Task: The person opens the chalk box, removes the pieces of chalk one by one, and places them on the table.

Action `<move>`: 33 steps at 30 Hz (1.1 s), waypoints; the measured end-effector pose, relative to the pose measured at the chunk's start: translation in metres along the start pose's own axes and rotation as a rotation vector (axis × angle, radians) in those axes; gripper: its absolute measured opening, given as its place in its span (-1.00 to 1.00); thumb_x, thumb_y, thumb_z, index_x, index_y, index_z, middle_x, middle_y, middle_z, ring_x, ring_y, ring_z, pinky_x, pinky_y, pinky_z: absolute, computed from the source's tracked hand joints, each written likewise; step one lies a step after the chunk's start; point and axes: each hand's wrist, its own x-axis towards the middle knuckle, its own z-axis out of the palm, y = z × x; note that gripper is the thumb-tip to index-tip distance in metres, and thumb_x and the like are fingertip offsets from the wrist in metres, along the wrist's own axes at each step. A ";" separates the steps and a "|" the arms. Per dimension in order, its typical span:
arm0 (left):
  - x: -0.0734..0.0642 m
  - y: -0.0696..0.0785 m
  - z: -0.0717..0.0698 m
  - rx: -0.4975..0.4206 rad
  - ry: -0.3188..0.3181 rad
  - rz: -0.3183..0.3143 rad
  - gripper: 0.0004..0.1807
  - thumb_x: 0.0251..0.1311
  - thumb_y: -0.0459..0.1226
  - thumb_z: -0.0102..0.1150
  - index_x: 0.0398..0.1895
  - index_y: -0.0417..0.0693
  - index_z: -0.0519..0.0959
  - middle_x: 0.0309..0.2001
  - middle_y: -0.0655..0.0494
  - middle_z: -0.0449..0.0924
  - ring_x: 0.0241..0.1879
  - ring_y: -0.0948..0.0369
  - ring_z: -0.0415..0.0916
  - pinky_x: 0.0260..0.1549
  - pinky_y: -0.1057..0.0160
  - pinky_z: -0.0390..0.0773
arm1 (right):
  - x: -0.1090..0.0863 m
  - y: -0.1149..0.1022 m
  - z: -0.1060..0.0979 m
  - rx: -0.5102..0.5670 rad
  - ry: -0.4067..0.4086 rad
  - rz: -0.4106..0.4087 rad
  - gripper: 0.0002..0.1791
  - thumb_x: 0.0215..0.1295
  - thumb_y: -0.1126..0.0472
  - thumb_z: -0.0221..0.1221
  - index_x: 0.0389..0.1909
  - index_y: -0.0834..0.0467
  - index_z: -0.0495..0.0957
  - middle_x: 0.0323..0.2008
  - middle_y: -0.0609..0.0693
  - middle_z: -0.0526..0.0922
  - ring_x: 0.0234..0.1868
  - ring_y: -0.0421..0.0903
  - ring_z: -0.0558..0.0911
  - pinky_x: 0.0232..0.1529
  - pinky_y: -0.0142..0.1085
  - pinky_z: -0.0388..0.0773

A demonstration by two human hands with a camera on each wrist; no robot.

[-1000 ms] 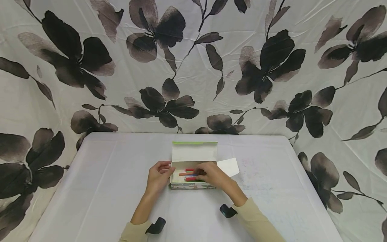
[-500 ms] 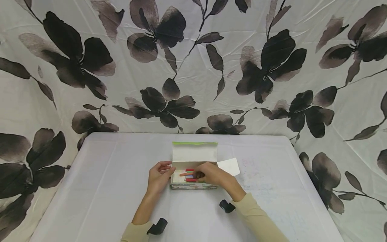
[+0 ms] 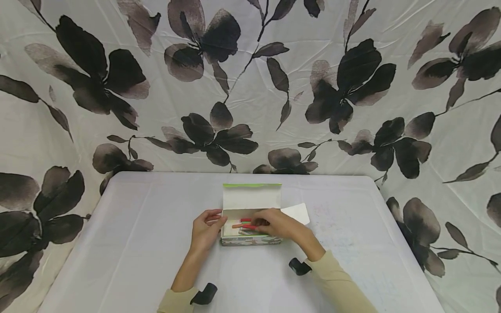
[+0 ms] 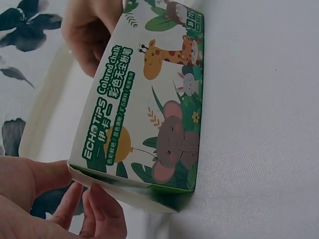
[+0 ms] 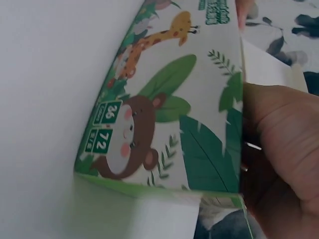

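Observation:
A chalk box (image 3: 250, 241) printed with cartoon animals and "Colored Chalk" stands on the table with its lid raised. Several chalk sticks lie inside, an orange stick (image 3: 236, 226) among them. My left hand (image 3: 205, 232) holds the box's left end; the left wrist view shows the thumb (image 4: 47, 177) at its top corner and the fingers bent against the end. Reaching into the box, my right hand (image 3: 279, 224) pinches a red chalk stick (image 3: 249, 227). In the right wrist view, the box's front wall (image 5: 164, 94) hides the right fingertips and the chalk.
The raised lid (image 3: 252, 196) stands at the back of the box, and a white end flap (image 3: 296, 214) sticks out to the right. A white cloth covers the table (image 3: 137, 243). Behind it hangs a floral sheet (image 3: 250, 87).
My right hand has picked up the red chalk from the front of the box and raised it slightly over the other sticks. The left hand has stayed at the box's left end.

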 end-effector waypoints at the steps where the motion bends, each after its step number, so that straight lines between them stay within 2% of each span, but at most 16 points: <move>1: 0.000 0.000 0.000 -0.001 0.000 -0.001 -0.63 0.26 -0.40 0.37 0.12 -0.34 0.60 -0.06 -0.16 0.57 -0.24 0.21 0.51 -0.36 0.45 0.61 | -0.002 0.001 -0.002 0.022 0.011 -0.007 -0.84 0.39 0.34 0.29 -0.05 0.23 0.69 -0.21 -0.01 0.72 -0.24 -0.25 0.61 -0.17 -0.37 0.60; 4: -0.001 0.000 0.000 -0.001 0.000 -0.007 -0.62 0.26 -0.39 0.38 0.12 -0.34 0.60 -0.06 -0.16 0.57 -0.24 0.21 0.51 -0.35 0.44 0.60 | -0.009 0.003 -0.010 0.081 0.061 -0.033 -0.79 0.39 0.37 0.28 0.00 0.29 0.67 -0.21 0.04 0.73 -0.22 -0.20 0.64 -0.15 -0.34 0.64; 7: -0.001 0.001 -0.001 0.004 -0.001 -0.008 -0.62 0.26 -0.39 0.38 0.12 -0.34 0.60 -0.04 -0.18 0.57 -0.22 0.20 0.52 -0.34 0.44 0.61 | -0.014 0.006 -0.017 0.123 0.135 -0.021 -0.79 0.39 0.34 0.29 0.01 0.28 0.68 -0.23 0.02 0.73 -0.22 -0.19 0.65 -0.14 -0.34 0.65; 15: -0.002 0.001 -0.002 0.019 0.000 0.003 -0.62 0.28 -0.38 0.36 0.12 -0.35 0.60 -0.03 -0.20 0.56 -0.23 0.18 0.52 -0.34 0.44 0.62 | -0.029 0.014 -0.036 0.243 0.304 0.096 -0.79 0.37 0.28 0.34 -0.02 0.23 0.69 -0.25 -0.03 0.72 -0.22 -0.14 0.68 -0.20 -0.31 0.70; 20: -0.001 0.001 -0.002 0.008 -0.006 0.008 -0.62 0.27 -0.38 0.37 0.12 -0.34 0.60 -0.02 -0.21 0.56 -0.23 0.19 0.53 -0.34 0.44 0.62 | -0.038 0.019 -0.049 0.262 0.383 0.171 -0.77 0.36 0.26 0.35 -0.01 0.21 0.70 -0.23 -0.02 0.74 -0.23 -0.14 0.70 -0.17 -0.30 0.69; 24: 0.001 0.001 -0.001 -0.010 -0.010 0.009 -0.61 0.26 -0.38 0.38 0.12 -0.33 0.60 -0.02 -0.20 0.57 -0.24 0.19 0.54 -0.34 0.44 0.62 | -0.046 0.025 -0.060 0.303 0.420 0.211 -0.74 0.38 0.24 0.34 0.03 0.24 0.68 -0.22 0.04 0.75 -0.24 -0.06 0.73 -0.18 -0.27 0.69; 29: 0.001 0.000 -0.001 -0.011 -0.007 0.006 -0.62 0.25 -0.38 0.39 0.11 -0.33 0.61 -0.04 -0.17 0.57 -0.24 0.20 0.53 -0.34 0.42 0.62 | -0.056 0.036 -0.071 0.450 0.430 0.233 -0.65 0.43 0.23 0.30 0.13 0.32 0.60 -0.07 0.23 0.72 -0.10 0.19 0.73 -0.13 -0.24 0.71; 33: 0.000 0.000 -0.001 -0.001 0.001 0.000 -0.62 0.25 -0.38 0.39 0.10 -0.33 0.61 -0.04 -0.17 0.57 -0.25 0.20 0.52 -0.33 0.40 0.63 | -0.064 0.046 -0.076 0.522 0.452 0.274 -0.62 0.45 0.18 0.28 0.15 0.32 0.59 -0.04 0.28 0.70 -0.06 0.21 0.72 -0.07 -0.26 0.70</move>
